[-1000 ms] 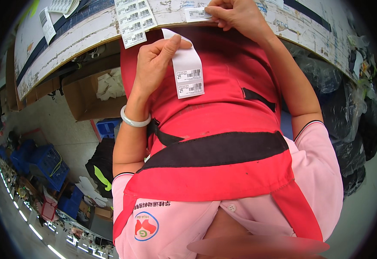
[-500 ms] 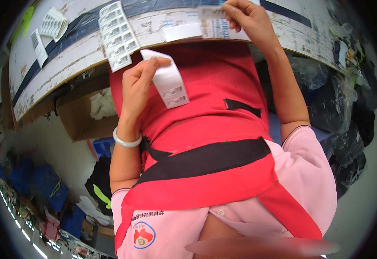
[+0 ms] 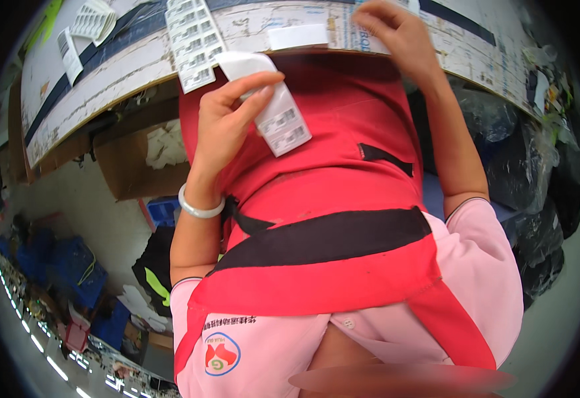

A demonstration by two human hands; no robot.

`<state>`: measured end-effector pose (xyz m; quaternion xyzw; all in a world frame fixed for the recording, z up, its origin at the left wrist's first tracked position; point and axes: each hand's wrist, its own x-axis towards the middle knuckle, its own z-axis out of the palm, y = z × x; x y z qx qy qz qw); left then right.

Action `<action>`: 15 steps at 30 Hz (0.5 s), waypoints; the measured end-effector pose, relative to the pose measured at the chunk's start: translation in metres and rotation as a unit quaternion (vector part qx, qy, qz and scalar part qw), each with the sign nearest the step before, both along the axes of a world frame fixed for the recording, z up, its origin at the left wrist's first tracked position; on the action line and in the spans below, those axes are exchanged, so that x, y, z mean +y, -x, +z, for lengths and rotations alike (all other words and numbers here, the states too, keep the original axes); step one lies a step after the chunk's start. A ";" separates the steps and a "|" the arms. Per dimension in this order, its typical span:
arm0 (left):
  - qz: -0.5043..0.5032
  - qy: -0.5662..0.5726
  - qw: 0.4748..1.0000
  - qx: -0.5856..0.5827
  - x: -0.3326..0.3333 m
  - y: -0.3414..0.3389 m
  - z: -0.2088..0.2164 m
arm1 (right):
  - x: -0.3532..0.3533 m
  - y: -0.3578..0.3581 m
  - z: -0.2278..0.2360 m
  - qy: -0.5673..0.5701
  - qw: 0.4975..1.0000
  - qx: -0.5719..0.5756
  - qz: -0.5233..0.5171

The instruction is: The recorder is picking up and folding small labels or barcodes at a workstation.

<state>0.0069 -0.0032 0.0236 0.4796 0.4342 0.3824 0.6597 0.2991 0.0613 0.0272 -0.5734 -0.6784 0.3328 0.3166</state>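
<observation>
My left hand (image 3: 233, 123) pinches a strip of white labels (image 3: 282, 126) between thumb and fingers. The strip hangs in front of my red apron, just off the table's near edge. Its upper end is blank and curls over; barcodes show on its lower end. A pale bangle (image 3: 200, 204) circles my left wrist. Above the table's near edge, my right hand (image 3: 403, 40) has its fingers curled together near the top of the picture. What its fingertips hold, if anything, is too hard to make out.
On the worn white table (image 3: 131, 73) lie a longer barcode label sheet (image 3: 194, 40), a blank white slip (image 3: 298, 36) and more labels (image 3: 93, 21) at the far left. Below stands a cardboard box (image 3: 121, 174). Clear plastic bags (image 3: 502, 139) bulge at the right.
The table has shifted upward in the picture. My left hand has turned, tilting the label strip to the right. My right hand has drawn away from the small clear piece it was touching.
</observation>
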 end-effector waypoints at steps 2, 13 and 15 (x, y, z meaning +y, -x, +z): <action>0.021 0.000 1.000 -0.012 0.002 -0.002 -0.004 | -0.033 0.051 0.026 0.197 0.963 0.106 0.150; -0.027 0.057 0.998 -0.011 0.003 0.010 -0.008 | -0.044 0.085 0.008 0.246 0.926 0.270 0.094; -0.032 0.055 0.998 -0.004 0.003 0.010 -0.009 | -0.045 0.085 0.007 0.227 0.930 0.277 0.087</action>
